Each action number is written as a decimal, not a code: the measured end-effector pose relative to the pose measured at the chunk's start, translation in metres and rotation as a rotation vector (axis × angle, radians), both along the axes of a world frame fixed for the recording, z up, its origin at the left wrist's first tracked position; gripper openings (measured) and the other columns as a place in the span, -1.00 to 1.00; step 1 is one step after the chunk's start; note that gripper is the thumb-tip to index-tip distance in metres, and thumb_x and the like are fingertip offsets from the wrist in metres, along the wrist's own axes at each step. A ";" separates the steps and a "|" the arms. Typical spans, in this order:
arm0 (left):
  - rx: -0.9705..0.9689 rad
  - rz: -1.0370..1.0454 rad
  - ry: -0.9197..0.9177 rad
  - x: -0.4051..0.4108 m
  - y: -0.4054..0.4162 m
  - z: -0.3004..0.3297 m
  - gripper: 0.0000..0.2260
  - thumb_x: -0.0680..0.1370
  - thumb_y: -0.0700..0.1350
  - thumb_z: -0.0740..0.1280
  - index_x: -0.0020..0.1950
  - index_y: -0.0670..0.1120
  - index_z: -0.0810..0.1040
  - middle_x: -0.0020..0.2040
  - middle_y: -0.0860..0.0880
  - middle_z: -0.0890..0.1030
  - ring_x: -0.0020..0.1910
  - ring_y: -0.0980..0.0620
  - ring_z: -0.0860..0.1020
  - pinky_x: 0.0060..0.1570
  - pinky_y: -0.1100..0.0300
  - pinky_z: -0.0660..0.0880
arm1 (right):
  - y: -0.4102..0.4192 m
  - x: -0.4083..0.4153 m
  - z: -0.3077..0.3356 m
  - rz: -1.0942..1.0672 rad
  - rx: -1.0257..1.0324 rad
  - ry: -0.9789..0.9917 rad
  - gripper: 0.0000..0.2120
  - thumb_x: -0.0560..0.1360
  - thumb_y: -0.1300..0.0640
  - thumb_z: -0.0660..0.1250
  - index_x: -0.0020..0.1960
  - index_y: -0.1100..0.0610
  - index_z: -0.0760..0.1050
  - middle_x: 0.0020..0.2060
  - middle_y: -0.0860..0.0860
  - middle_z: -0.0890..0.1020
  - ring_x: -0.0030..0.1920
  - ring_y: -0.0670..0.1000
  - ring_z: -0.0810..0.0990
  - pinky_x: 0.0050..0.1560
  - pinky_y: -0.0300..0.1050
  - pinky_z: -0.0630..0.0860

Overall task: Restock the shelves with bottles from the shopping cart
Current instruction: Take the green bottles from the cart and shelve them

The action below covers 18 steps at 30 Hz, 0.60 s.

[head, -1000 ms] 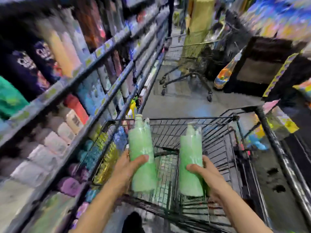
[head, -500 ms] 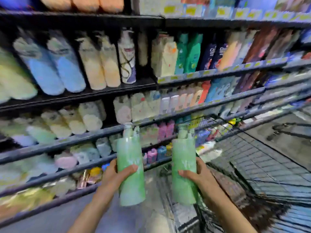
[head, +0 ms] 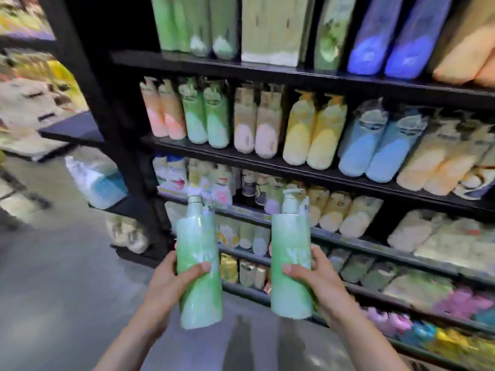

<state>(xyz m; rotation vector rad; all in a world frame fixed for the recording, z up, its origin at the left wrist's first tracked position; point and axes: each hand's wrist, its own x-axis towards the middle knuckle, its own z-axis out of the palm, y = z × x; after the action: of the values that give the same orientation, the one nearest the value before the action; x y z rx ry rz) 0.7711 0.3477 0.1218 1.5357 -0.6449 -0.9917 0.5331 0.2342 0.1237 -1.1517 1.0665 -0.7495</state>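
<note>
Two green pump bottles, both upright, held side by side in front of the shelves with a gap between them. Left bottle [head: 199,274] tilts slightly, pump top near the third shelf level; right bottle [head: 291,261] stands straighter, white pump head clear against the shelf stock. Left hand [head: 171,282] has a closed grip round the lower middle of the left bottle, thumb across the front, fingers wrapped behind. Right hand [head: 314,277] grips the right bottle the same way, thumb on the front, fingers round the far side. Both forearms come up from the bottom edge.

Behind the bottles, black shelves [head: 294,162] packed with rows of bottles, blurred. Second shelf from top: pink, green bottles on shelf [head: 209,121], beige, yellow bottles [head: 313,135], blue bottles [head: 375,143], then pale orange ones to the right. Top shelf has green bottles, a pale box [head: 273,30] and purple-blue packs [head: 388,38]. Lower shelves hold smaller pale, pink and mixed items, too blurred to tell. Black upright post [head: 88,84] at the left end of the shelves. Grey floor [head: 59,303] below left. Shopping cart not in view.
</note>
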 end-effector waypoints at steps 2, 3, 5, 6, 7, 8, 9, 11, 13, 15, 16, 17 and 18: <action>-0.024 0.041 -0.013 0.037 0.002 0.011 -0.37 0.03 0.10 0.54 0.04 -0.09 0.56 -0.14 -0.04 0.71 -0.23 0.02 0.68 -0.34 0.24 0.56 | -0.002 0.041 0.003 0.033 -0.003 -0.026 -0.37 0.11 0.16 0.51 0.16 0.12 0.44 0.01 0.14 0.67 0.01 0.22 0.66 0.05 0.22 0.59; -0.039 0.054 -0.025 0.054 0.000 0.016 -0.37 0.03 0.12 0.52 0.04 -0.09 0.57 -0.14 -0.03 0.71 -0.22 0.02 0.68 -0.33 0.23 0.57 | -0.004 0.058 0.004 0.050 -0.001 -0.046 -0.36 0.11 0.17 0.51 0.18 0.10 0.45 0.01 0.12 0.68 0.00 0.20 0.66 0.02 0.19 0.61; -0.057 0.062 -0.051 0.083 -0.010 0.026 -0.37 0.05 0.13 0.52 0.05 -0.11 0.57 -0.10 -0.07 0.71 -0.16 -0.04 0.69 -0.24 0.14 0.59 | -0.011 0.088 0.008 0.086 -0.013 -0.064 -0.35 0.11 0.20 0.53 0.18 0.09 0.46 0.00 0.10 0.69 -0.03 0.16 0.68 -0.08 0.08 0.64; -0.075 0.057 -0.054 0.096 -0.016 0.032 -0.36 0.05 0.13 0.52 0.06 -0.12 0.56 -0.08 -0.09 0.70 -0.13 -0.08 0.68 -0.20 0.09 0.59 | -0.015 0.101 0.010 0.102 -0.021 -0.068 -0.34 0.10 0.20 0.54 0.17 0.09 0.46 -0.01 0.10 0.70 -0.04 0.15 0.69 -0.15 0.01 0.64; -0.097 0.054 -0.052 0.108 -0.026 0.038 -0.35 0.06 0.13 0.52 0.08 -0.12 0.56 -0.07 -0.10 0.70 -0.12 -0.09 0.68 -0.19 0.07 0.58 | -0.023 0.114 0.013 0.120 -0.030 -0.073 -0.32 0.07 0.20 0.56 0.17 0.10 0.46 -0.03 0.10 0.70 -0.06 0.14 0.69 -0.20 -0.06 0.63; -0.116 0.050 -0.053 0.120 -0.036 0.044 -0.35 0.06 0.13 0.52 0.08 -0.10 0.55 -0.07 -0.09 0.70 -0.12 -0.09 0.68 -0.20 0.08 0.58 | -0.031 0.127 0.016 0.139 -0.043 -0.072 -0.29 0.03 0.17 0.59 0.16 0.11 0.46 -0.06 0.09 0.71 -0.08 0.12 0.69 -0.23 -0.10 0.61; -0.130 0.043 -0.052 0.131 -0.046 0.049 -0.36 0.06 0.13 0.52 0.08 -0.09 0.55 -0.07 -0.09 0.70 -0.12 -0.10 0.68 -0.20 0.07 0.58 | -0.040 0.140 0.020 0.159 -0.063 -0.065 -0.25 -0.02 0.13 0.60 0.15 0.11 0.46 -0.08 0.07 0.71 -0.09 0.10 0.70 -0.23 -0.13 0.60; -0.173 0.032 -0.037 0.153 -0.069 0.062 -0.37 0.07 0.11 0.54 0.08 -0.08 0.56 -0.06 -0.12 0.69 -0.10 -0.14 0.68 -0.17 0.01 0.59 | -0.063 0.167 0.030 0.194 -0.112 -0.059 -0.20 -0.08 0.08 0.58 0.14 0.09 0.46 -0.10 0.03 0.72 -0.11 0.04 0.70 -0.21 -0.15 0.59; -0.221 0.033 -0.046 0.176 -0.091 0.078 -0.36 0.07 0.10 0.54 0.09 -0.09 0.57 -0.04 -0.14 0.69 -0.07 -0.18 0.67 -0.07 -0.10 0.60 | -0.090 0.197 0.045 0.223 -0.159 -0.071 -0.20 -0.09 0.08 0.58 0.13 0.09 0.46 -0.10 0.05 0.72 -0.13 0.04 0.70 -0.20 -0.12 0.59; -0.249 0.054 -0.060 0.201 -0.112 0.095 -0.35 0.07 0.10 0.54 0.10 -0.11 0.57 -0.04 -0.16 0.69 -0.06 -0.21 0.66 -0.01 -0.17 0.59 | -0.117 0.227 0.063 0.252 -0.208 -0.096 -0.22 -0.07 0.09 0.58 0.13 0.09 0.46 -0.09 0.08 0.71 -0.12 0.07 0.70 -0.18 -0.08 0.61; -0.263 0.059 -0.066 0.214 -0.120 0.104 -0.34 0.07 0.09 0.53 0.11 -0.11 0.56 -0.04 -0.16 0.69 -0.06 -0.21 0.66 -0.02 -0.17 0.59 | -0.129 0.242 0.074 0.264 -0.234 -0.105 -0.23 -0.06 0.09 0.58 0.14 0.08 0.47 -0.07 0.08 0.71 -0.10 0.08 0.70 -0.14 -0.04 0.61; -0.278 0.056 -0.080 0.226 -0.128 0.112 -0.34 0.07 0.10 0.53 0.11 -0.11 0.57 -0.04 -0.15 0.69 -0.07 -0.20 0.66 -0.05 -0.14 0.60 | -0.139 0.257 0.085 0.274 -0.261 -0.114 -0.24 -0.05 0.08 0.59 0.14 0.07 0.47 -0.05 0.08 0.71 -0.07 0.10 0.69 -0.09 0.02 0.62; -0.295 0.054 -0.101 0.239 -0.136 0.121 -0.35 0.07 0.11 0.53 0.11 -0.09 0.57 -0.04 -0.14 0.69 -0.08 -0.18 0.67 -0.08 -0.10 0.60 | -0.150 0.271 0.096 0.281 -0.284 -0.128 -0.24 -0.04 0.08 0.59 0.14 0.06 0.47 -0.04 0.09 0.71 -0.05 0.12 0.69 -0.05 0.06 0.62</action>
<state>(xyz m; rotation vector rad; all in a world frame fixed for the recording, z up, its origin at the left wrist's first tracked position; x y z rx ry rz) 1.0104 0.2118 0.2431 1.3399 -0.7805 -0.7453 0.8039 0.0844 0.2193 -1.4403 0.6863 -0.7549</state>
